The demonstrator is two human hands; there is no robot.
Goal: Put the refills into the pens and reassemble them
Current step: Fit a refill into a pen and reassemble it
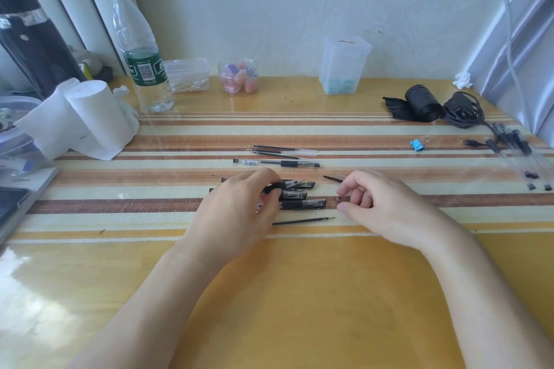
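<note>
My left hand (236, 207) lies over a cluster of black-gripped clear pens (301, 204) at the table's middle, its fingers curled round one pen barrel (273, 187) by the black grip. To its right, my right hand (377, 207) pinches a small clear pen part (343, 198) between thumb and fingers. A loose black refill (302, 221) lies just in front of the pens. Behind them lies a whole pen (275, 163), and further back several refills (281, 150). A small dark-tipped pen piece (333, 178) lies near my right fingers.
More pens and small black parts (509, 144) lie at the right edge by a blue binder clip (417, 144), a black roll (419, 102) and a cable. A water bottle (141, 51), tissue roll (90, 117) and plastic containers (344, 64) stand at the back.
</note>
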